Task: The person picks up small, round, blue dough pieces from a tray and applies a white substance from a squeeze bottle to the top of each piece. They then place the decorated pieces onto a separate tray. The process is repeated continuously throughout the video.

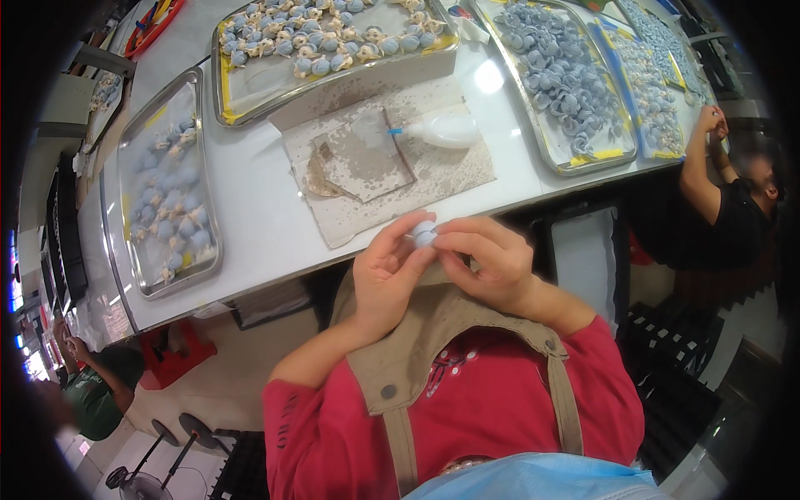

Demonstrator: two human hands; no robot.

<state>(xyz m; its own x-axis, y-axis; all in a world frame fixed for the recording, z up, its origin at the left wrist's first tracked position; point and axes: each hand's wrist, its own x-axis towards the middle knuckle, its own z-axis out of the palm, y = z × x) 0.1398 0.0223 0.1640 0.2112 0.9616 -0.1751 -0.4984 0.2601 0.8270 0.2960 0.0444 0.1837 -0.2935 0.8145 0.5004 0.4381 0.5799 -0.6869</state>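
Observation:
Before my chest, just off the table's front edge, I hold a small pale blue rounded plastic piece (424, 234) with both hands. My left hand (385, 275) is closed on its left side between thumb and forefinger. From the right, the fingertips of my right hand (490, 254) press against the same piece. A darker line crosses it; the fingers hide the rest. Beyond my hands, a stained cardboard sheet (358, 218) lies on the table. On it rests a white squeeze bottle (450, 131) with a blue tip, pointing left.
A metal tray (350, 86) of blue-and-cream figures stands at the back, a smaller tray (200, 108) at left. Loose blue shells (562, 75) fill a right-hand tray (596, 160). Co-workers sit at right (733, 196) and lower left (104, 387). A red stool (179, 358) stands below the table.

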